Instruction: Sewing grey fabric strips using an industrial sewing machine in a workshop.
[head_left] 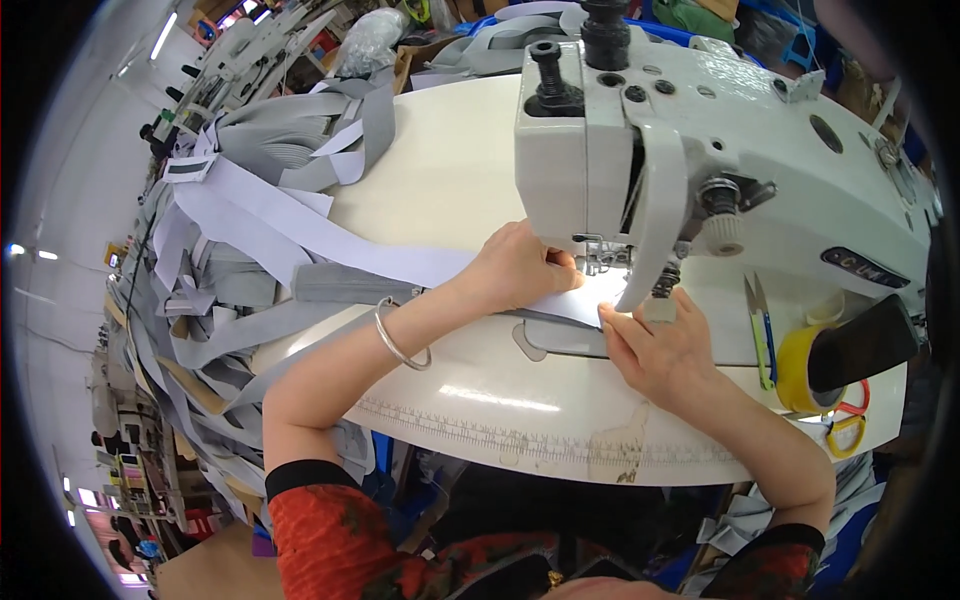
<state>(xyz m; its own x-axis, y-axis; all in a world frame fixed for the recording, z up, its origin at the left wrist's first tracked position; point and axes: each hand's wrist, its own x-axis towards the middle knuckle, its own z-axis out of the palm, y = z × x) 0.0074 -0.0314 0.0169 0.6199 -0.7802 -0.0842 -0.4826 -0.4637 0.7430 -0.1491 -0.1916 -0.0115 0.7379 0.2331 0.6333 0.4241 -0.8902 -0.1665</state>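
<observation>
A long pale lilac fabric strip [410, 262] runs from the left to the needle area of a white sewing machine [565, 165]. My left hand [515, 265] lies on this strip just left of the presser foot [605, 258], its fingers curled and closed on the cloth. A grey strip [340, 285] shows along its near side. At the front of the lit needle area, my right hand [665, 350] has thumb and forefinger together at the fabric's near edge, the other fingers reaching toward the machine. Exactly what lies under the foot is hidden.
Heaped grey strips [275, 130] cover the table's left side. On the right lie thread snips [762, 335], a yellow tape roll [795, 370] with a black object [862, 345] leaning on it, and scissors handles [847, 432]. A ruler scale [480, 435] follows the table's front edge.
</observation>
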